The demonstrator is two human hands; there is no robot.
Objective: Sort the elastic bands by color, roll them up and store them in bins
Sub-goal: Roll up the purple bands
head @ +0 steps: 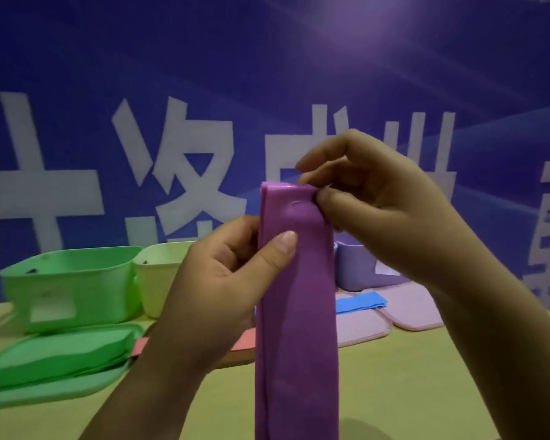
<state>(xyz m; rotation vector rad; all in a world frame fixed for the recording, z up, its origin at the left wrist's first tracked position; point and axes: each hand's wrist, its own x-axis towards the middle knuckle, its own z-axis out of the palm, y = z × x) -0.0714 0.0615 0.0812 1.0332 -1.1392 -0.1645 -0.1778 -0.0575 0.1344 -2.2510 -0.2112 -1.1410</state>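
A wide purple elastic band (297, 328) hangs upright in front of me, running from mid-frame down past the bottom edge. My left hand (223, 281) grips its left edge, thumb pressed flat on the front. My right hand (372, 204) pinches the band's top right corner between thumb and fingers. Behind my hands, a blue band (361, 303) lies on a pink lid (416, 309), and a red band (245, 341) lies partly hidden by my left wrist. Folded green bands (61, 354) rest on a green lid (45, 392) at the left.
Three bins stand at the back of the yellow-green table (426, 392): a green bin (67, 287), a pale yellow-green bin (159, 274) and a purple bin (359, 271), the last partly hidden. A blue banner with white characters (172, 160) closes off the far side.
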